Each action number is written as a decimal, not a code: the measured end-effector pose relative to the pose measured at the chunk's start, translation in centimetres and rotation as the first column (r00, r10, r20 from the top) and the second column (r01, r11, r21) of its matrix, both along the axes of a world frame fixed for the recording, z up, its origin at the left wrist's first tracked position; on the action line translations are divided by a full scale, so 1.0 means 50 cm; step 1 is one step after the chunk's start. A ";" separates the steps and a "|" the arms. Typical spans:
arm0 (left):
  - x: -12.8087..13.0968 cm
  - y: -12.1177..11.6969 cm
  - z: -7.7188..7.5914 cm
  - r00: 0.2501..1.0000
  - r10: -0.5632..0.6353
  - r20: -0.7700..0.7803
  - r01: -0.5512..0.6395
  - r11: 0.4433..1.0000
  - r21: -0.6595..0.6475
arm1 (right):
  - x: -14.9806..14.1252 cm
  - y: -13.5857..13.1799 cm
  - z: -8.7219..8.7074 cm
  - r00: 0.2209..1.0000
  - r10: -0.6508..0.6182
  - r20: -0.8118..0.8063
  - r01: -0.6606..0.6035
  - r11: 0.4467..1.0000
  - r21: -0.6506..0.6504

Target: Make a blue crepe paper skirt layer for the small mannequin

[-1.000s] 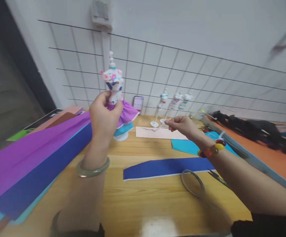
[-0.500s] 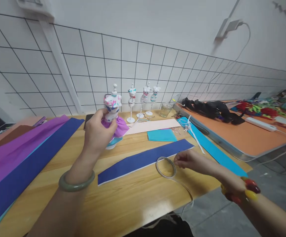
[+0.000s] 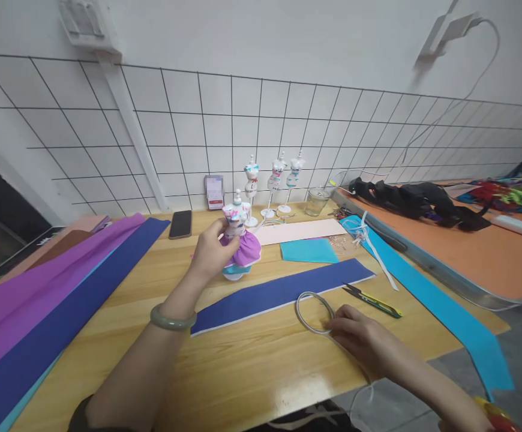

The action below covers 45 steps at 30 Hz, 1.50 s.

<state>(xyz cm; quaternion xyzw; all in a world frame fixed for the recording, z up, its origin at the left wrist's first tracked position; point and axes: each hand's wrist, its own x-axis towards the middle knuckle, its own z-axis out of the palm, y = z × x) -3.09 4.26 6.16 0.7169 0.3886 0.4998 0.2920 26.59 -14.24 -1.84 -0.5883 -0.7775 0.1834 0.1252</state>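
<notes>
My left hand (image 3: 215, 251) is wrapped round the waist of a small white dress form (image 3: 237, 215) with colored spots, which wears a purple gathered skirt (image 3: 247, 249). Light blue fabric shows below the skirt, above the white base. To the right, my right hand (image 3: 362, 336) has its fingers closed at the lower right edge of a thin grey ring (image 3: 305, 323), which looks like a coil of cord. A pale cord trails from under that hand past the table edge. Thread snips (image 3: 373, 300) lie just beyond it. A dark blue fabric strip (image 3: 270, 294) lies between the hands.
Several fabric lengths (image 3: 85, 300) cover the left side. Behind stand three dress forms (image 3: 276, 180), a glass (image 3: 317, 201) and a propped phone (image 3: 215, 192); another phone (image 3: 180, 224) lies flat. A turquoise strip (image 3: 423, 294) runs off the right edge beside an orange-topped surface (image 3: 459, 258).
My right hand has come down onto the ring's edge, uncovering the thread snips. My left hand still grips the dress form, now a little lower and further right in view. The camera view has shifted.
</notes>
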 end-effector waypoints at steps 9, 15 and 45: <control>-0.012 0.027 -0.012 0.998 0.011 0.061 -0.012 1.000 0.014 | -0.024 0.003 0.017 0.999 -0.007 -0.040 0.008 0.999 0.035; -0.012 0.030 -0.013 0.998 -0.005 0.070 0.007 1.000 -0.019 | -0.044 0.000 0.042 0.958 -0.214 -0.192 0.214 0.977 -0.018; 0.142 -0.224 -0.011 0.504 -0.387 0.772 0.852 0.073 -0.519 | -0.141 0.043 0.194 0.897 -0.300 -0.323 0.438 0.515 0.737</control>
